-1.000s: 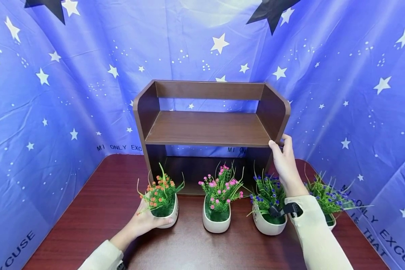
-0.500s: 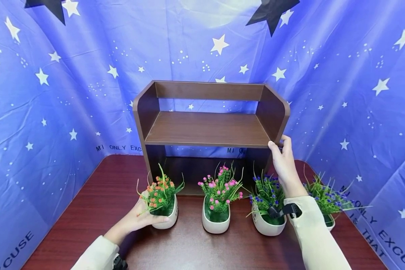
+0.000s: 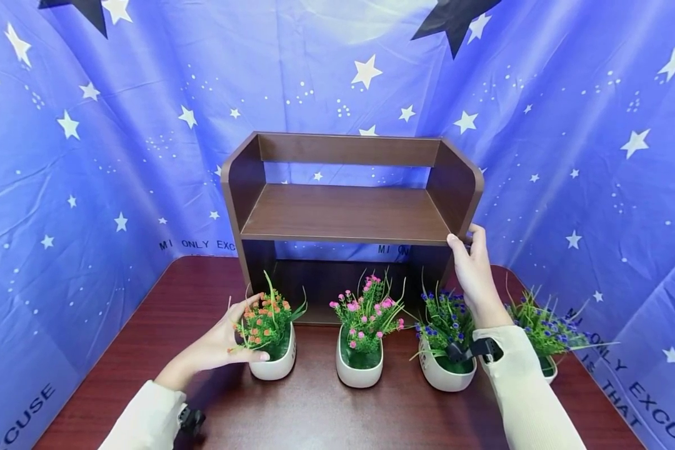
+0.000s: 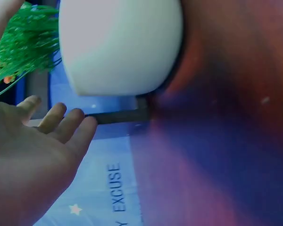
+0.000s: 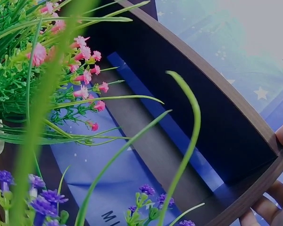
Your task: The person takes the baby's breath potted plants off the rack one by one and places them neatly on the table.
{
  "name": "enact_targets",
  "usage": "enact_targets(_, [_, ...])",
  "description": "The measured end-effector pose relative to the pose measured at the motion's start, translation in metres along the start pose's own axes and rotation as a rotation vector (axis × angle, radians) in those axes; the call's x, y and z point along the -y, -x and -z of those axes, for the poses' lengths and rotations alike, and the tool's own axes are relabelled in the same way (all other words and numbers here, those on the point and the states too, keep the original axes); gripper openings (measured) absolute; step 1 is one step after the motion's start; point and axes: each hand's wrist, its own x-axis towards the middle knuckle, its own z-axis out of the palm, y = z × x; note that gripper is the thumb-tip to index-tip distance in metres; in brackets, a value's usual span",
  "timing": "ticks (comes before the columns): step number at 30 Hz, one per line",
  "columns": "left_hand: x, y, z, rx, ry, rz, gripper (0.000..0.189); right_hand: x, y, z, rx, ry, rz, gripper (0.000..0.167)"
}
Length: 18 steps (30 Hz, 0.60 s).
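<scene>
A brown two-tier wooden shelf point(image 3: 343, 212) stands at the back of the table. My right hand point(image 3: 475, 278) grips its right side panel, thumb on the front edge by the middle board; in the right wrist view some fingers point(image 5: 266, 207) show behind the panel. At the front left sits a white pot point(image 3: 275, 367) of orange artificial flowers. Around its left side lies my left hand point(image 3: 214, 345), fingers spread and thumb near the rim. In the left wrist view the left palm point(image 4: 28, 160) and loose fingers are apart from the white pot wall point(image 4: 122, 52).
A pink-flowered pot point(image 3: 360, 374) stands at the middle front. Right of it is a blue-flowered pot point(image 3: 447, 378), close under my right forearm. Another blue-flowered plant point(image 3: 551, 331) is partly hidden by the sleeve. A starry blue curtain point(image 3: 118, 156) encloses the red-brown table point(image 3: 124, 369).
My left hand has loosened from the orange-flowered pot and drawn back to the left, its thumb sliding off the pot's front. The right hand stays on the shelf.
</scene>
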Motion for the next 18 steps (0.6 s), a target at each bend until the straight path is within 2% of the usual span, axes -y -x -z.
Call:
enact_targets(7, [-0.014,-0.004,0.01,0.017,-0.069,-0.014,0.108,0.0,0.0,-0.001,-0.01,-0.004,-0.002,0.038])
enact_targets(18, [-0.03,-0.011,0.021,-0.004,0.006,-0.077,0.104,0.0,0.0,0.0,-0.003,0.008,-0.003,0.042])
